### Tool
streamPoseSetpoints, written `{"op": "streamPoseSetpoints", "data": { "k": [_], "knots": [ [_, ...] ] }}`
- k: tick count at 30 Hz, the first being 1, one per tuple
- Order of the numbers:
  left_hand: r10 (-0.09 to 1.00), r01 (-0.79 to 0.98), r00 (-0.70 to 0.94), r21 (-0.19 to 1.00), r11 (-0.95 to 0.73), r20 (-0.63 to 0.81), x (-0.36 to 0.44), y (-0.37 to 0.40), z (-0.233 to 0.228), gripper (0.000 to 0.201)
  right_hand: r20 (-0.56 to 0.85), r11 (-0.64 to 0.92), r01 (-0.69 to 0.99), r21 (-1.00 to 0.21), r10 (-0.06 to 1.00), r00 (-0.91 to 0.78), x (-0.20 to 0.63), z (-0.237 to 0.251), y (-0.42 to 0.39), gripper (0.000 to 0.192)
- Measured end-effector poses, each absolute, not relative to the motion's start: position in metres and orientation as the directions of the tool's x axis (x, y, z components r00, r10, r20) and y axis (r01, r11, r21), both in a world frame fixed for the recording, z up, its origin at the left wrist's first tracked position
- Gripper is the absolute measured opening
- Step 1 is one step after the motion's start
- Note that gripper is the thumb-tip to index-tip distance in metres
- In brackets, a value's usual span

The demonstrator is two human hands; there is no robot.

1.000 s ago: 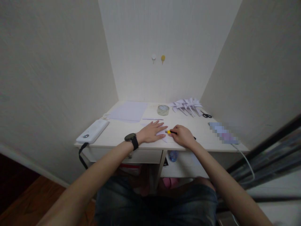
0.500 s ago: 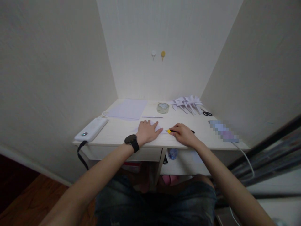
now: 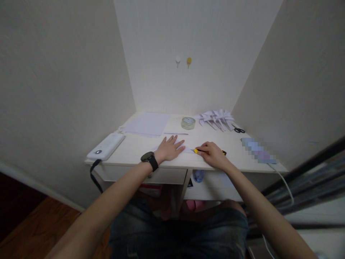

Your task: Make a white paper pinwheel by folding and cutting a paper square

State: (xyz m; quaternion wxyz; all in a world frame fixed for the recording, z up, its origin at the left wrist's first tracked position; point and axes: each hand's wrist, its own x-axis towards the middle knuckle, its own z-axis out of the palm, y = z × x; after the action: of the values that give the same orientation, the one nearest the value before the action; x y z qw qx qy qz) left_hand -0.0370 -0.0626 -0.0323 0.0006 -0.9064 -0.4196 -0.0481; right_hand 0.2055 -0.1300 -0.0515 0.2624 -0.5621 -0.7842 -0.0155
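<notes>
Two hands at a small white paper sheet on the white tabletop (image 3: 129,151).

The left hand (image 3: 168,149) lies flat on the small white paper sheet (image 3: 188,150), fingers spread. Just right of the sheet, the right hand (image 3: 212,154) pinches a yellow-and-black utility knife (image 3: 201,151), its tip touching the sheet's edge. Beyond the sheet stand a clear tape roll (image 3: 188,123), folded white paper shapes (image 3: 215,118) and black scissors (image 3: 238,130).

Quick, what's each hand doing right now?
Left hand: open, flat on the paper.
Right hand: closed on a yellow-tipped cutter.
</notes>
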Motion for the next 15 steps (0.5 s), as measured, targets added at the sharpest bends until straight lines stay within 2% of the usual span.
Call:
{"op": "streamPoseSetpoints", "data": {
  "k": [4,8,15],
  "knots": [
    [0.767,0.768,0.635,0.035,-0.640,0.090,-0.037,-0.065,-0.032,0.068,0.399,0.339,0.906,-0.252,0.890,-0.222,0.203,-0.050,-0.130,0.027],
    [0.778,0.780,0.620,0.032,-0.625,0.097,-0.036,-0.066,-0.033,0.070,0.426,0.308,0.925,-0.223,0.884,-0.192,0.196,-0.051,-0.135,0.028],
    [0.783,0.782,0.614,0.054,-0.621,0.101,-0.034,-0.067,-0.034,0.083,0.444,0.311,0.926,-0.212,0.875,-0.193,0.196,-0.054,-0.139,0.029]
  ]
}}
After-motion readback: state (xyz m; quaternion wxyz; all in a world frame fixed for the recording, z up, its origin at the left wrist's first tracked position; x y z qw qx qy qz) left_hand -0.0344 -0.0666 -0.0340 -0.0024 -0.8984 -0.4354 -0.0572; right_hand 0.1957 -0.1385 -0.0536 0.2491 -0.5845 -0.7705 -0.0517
